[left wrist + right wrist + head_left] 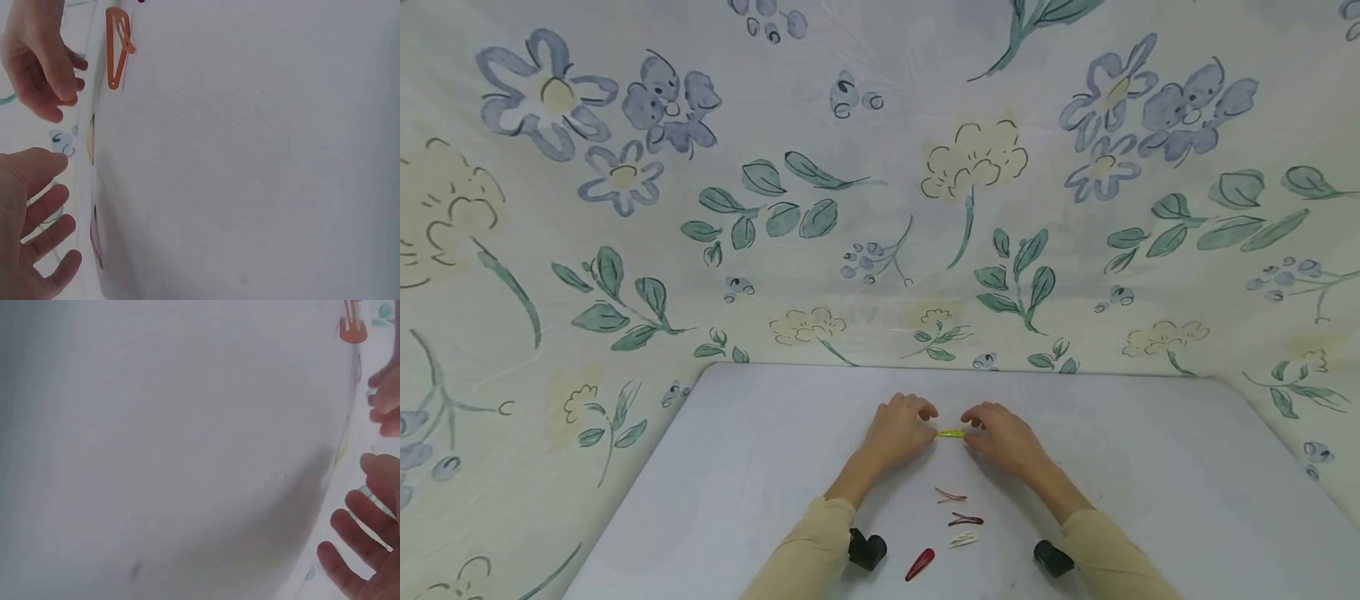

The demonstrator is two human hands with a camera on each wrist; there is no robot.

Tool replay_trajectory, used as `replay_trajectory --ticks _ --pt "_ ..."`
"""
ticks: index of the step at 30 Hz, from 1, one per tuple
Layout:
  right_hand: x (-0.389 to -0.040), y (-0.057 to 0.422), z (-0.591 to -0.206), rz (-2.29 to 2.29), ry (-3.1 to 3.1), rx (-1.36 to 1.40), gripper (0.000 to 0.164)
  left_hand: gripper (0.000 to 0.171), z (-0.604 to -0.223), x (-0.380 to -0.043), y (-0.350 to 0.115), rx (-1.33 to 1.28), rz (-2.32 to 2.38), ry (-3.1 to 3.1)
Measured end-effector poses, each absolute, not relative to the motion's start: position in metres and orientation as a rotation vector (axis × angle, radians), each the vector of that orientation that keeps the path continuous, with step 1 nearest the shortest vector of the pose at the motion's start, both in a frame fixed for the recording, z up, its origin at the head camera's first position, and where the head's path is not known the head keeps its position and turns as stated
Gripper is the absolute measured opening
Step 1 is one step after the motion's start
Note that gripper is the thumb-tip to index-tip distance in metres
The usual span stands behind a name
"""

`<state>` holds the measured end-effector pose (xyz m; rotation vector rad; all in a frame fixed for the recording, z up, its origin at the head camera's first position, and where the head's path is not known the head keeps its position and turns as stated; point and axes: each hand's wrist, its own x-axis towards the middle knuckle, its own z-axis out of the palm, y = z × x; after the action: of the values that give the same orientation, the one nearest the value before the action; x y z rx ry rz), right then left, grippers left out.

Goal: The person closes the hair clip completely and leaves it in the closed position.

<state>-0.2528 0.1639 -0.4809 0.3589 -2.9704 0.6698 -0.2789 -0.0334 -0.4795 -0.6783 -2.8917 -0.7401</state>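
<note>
A yellow hair clip [952, 433] lies on the white table between the two hands. My left hand [901, 429] is at its left end, thumb tip close to it, and my right hand [1002, 437] is at its right end. Whether the thumbs touch the clip cannot be told in the head view; the left wrist view shows the left hand [40, 222] with fingers spread and loosely bent, apart from the yellow clip [90, 140]. Loose fingers with nothing between them also show on the right hand [369, 531]. Nearer the body is an orange snap clip [112, 53], its parts sprung apart.
Below the hands lie a dark red clip [966, 520], a white clip [962, 540] and a red clip [920, 565]. A thin purplish thing [96, 244] lies near the left hand. Black wrist devices [867, 551] sit by the sleeves. Flowered cloth [880, 208] hangs behind the table [760, 433].
</note>
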Motion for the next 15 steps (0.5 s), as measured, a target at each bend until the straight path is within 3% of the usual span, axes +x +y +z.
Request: replay_trajectory --ticks 15 --pt "-0.228 0.172 -0.477 0.814 -2.929 0.325 0.029 0.024 -0.465 -0.248 -0.051 -0.767 -0.86 -2.82"
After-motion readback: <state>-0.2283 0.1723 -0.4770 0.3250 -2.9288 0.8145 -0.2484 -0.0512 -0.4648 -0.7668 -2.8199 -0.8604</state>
